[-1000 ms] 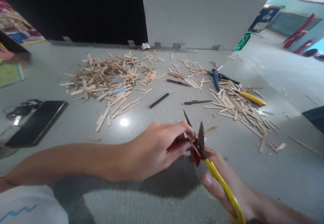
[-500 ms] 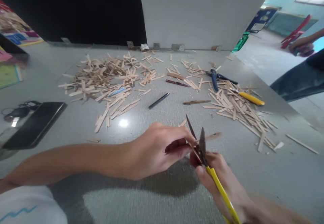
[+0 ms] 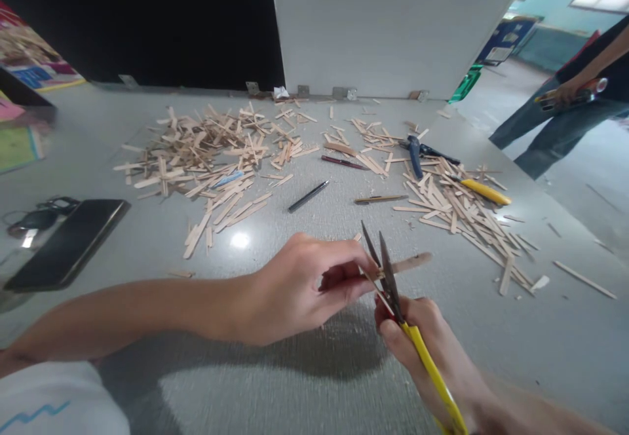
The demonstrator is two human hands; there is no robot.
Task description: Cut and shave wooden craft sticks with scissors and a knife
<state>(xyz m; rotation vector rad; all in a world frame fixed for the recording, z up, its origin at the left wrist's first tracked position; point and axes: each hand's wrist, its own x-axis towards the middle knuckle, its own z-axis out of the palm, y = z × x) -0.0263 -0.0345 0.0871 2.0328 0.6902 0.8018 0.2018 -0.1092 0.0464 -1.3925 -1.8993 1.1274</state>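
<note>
Toward six o'clock on the grey table (image 3: 147, 245), by the worker's own dial, two bare hands meet. The left hand (image 3: 292, 287) has its thumb and forefinger nearly closed, pinching one end of a thin wooden stick (image 3: 411, 263) whose free end points to three o'clock. The right hand (image 3: 448, 351) is curled round the yellow-handled scissors (image 3: 415, 338), their blades slightly parted right at the stick; whether it sits fully between them I can't tell. From those hands, a gold pen (image 3: 381, 199) lies at twelve, a black pen (image 3: 308, 196) at eleven, and a loose heap of wooden sticks (image 3: 201, 137) at ten. Between one and two spreads another pile of sticks (image 3: 455, 202), with a yellow-handled tool (image 3: 485, 191) on it. At nine rests a dark phone (image 3: 69, 245).
</note>
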